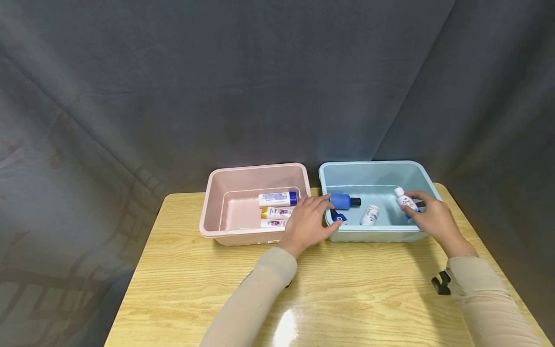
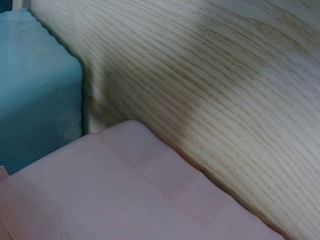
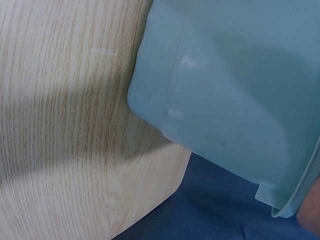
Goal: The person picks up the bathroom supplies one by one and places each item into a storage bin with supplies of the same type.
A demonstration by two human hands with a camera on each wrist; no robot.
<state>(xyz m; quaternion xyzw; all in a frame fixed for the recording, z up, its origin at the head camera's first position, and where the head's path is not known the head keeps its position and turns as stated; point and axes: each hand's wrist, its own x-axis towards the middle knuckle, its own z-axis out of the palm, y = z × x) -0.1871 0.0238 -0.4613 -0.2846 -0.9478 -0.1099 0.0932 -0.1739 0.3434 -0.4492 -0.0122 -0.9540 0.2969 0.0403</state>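
In the head view my right hand point(image 1: 435, 219) pinches a small white bottle point(image 1: 405, 198) with a white cap, tilted inside the right part of the light blue bin point(image 1: 373, 168). My left hand point(image 1: 309, 222) reaches over that bin's left rim with thumb and fingers spread. Just by its fingertips lie a blue bottle with a black cap point(image 1: 340, 201) and a small dark blue bottle point(image 1: 339, 217), partly covered by the hand. Another white bottle point(image 1: 369, 215) lies between the two hands on the bin floor.
To the left stands a pink bin point(image 1: 256, 171) holding a white tube with a blue cap point(image 1: 277, 199), a tube with a gold cap point(image 1: 275, 213) and another white tube point(image 1: 273, 223). Both bins sit on a wooden table point(image 1: 347, 289), against a dark grey curtain point(image 1: 277, 86).
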